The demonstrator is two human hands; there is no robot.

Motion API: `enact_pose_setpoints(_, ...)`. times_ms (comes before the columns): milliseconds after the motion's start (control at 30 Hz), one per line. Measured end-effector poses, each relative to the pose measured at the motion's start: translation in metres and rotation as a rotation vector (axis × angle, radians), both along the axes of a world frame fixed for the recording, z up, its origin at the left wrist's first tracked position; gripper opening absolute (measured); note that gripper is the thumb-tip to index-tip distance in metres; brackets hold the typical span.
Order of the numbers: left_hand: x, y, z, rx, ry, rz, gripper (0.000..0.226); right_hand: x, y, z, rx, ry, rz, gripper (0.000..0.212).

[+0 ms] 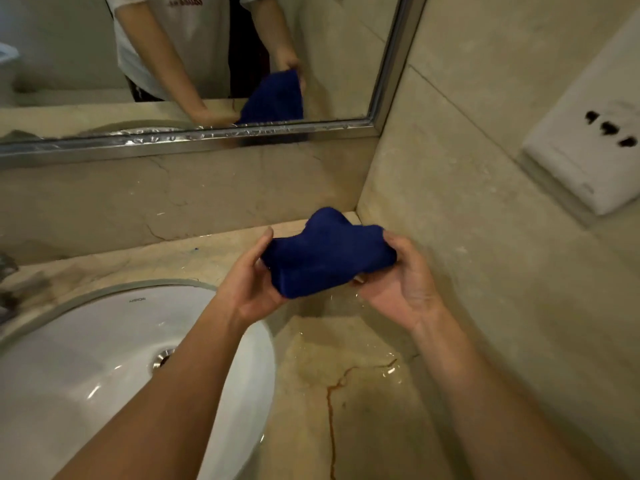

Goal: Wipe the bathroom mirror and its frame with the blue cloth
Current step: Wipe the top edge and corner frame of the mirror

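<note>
Blue cloth (327,259) bunched into a lump, held in the air above the table (346,393), off the mirror (207,46) and its frame (194,140). Long axis roughly left to right, spanning the gap between both hands; one peak of fabric poking up and away toward the wall corner. Left hand (252,285) cupping the left end, fingers curled under, thumb up along the near-left edge. Right hand (401,282) gripping the right end, thumb on top, fingers curled beneath. Both hands palm-in, facing each other, cloth pinched between.

Table: beige marble, wet patch just under the hands, brown rusty streak running toward the near edge. Sink (104,375) set in the table left of the cloth, white oval bowl, under the left forearm; holding only a metal drain (164,355), no standing water visible. Tap partly cut off at far left, blurred.

Mirror on the wall behind, silver frame along bottom and right edge; reflection showing the cloth and both arms. White box-shaped fitting (585,150) on the right wall, well apart from the cloth.
</note>
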State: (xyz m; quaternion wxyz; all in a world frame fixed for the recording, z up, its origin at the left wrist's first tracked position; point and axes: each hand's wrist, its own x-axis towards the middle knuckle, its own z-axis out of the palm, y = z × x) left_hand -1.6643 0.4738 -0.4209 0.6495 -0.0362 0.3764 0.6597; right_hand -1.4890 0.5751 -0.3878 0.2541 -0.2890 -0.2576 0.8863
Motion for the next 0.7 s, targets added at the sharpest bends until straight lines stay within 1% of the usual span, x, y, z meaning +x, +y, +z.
enact_pose_setpoints(67, 0.011, -0.017, 0.013, 0.004, 0.123, -0.042, 0.038, 0.016, -0.025, 0.005, -0.045, -0.034, 0.023, 0.054)
enact_pose_setpoints(133, 0.021, -0.038, 0.027, -0.022, 0.259, -0.089, 0.036, 0.029, -0.05, 0.011, -0.03, -0.163, 0.04, 0.053)
enact_pose_setpoints(200, 0.027, -0.062, 0.038, -0.029, 0.379, -0.135, 0.044, 0.041, -0.075, 0.017, 0.052, -0.311, 0.04, 0.042)
enact_pose_setpoints(267, 0.031, -0.087, 0.045, -0.012, 0.473, -0.151, 0.05, 0.053, -0.099, 0.021, 0.172, -0.387, 0.004, 0.032)
enact_pose_setpoints(367, 0.037, -0.128, 0.05, -0.001, 0.573, -0.196, 0.047, 0.073, -0.141, 0.027, 0.277, -0.386, -0.113, 0.04)
enact_pose_setpoints(433, 0.045, -0.153, 0.051, 0.002, 0.66, -0.247, 0.043, 0.088, -0.171, 0.033, 0.275, -0.352, -0.164, 0.04)
enact_pose_setpoints(467, 0.051, -0.163, 0.052, -0.007, 0.726, -0.259, 0.039, 0.095, -0.185, 0.035, 0.258, -0.339, -0.172, 0.036)
enact_pose_setpoints(533, 0.066, -0.18, 0.058, -0.024, 0.839, -0.272, 0.03, 0.108, -0.207, 0.038, 0.208, -0.323, -0.161, 0.02)
enact_pose_setpoints(567, 0.076, -0.19, 0.063, -0.02, 0.872, -0.275, 0.028, 0.114, -0.22, 0.04, 0.19, -0.352, -0.167, 0.015)
enact_pose_setpoints(600, 0.08, -0.19, 0.064, -0.02, 0.89, -0.275, 0.027, 0.113, -0.222, 0.038, 0.169, -0.418, -0.184, 0.017)
enact_pose_setpoints(633, 0.087, -0.193, 0.066, -0.021, 0.907, -0.276, 0.027, 0.114, -0.227, 0.037, 0.159, -0.483, -0.21, 0.024)
enact_pose_setpoints(700, 0.106, -0.204, 0.07, -0.041, 0.951, -0.25, 0.027, 0.124, -0.237, 0.035, 0.179, -0.542, -0.244, 0.051)
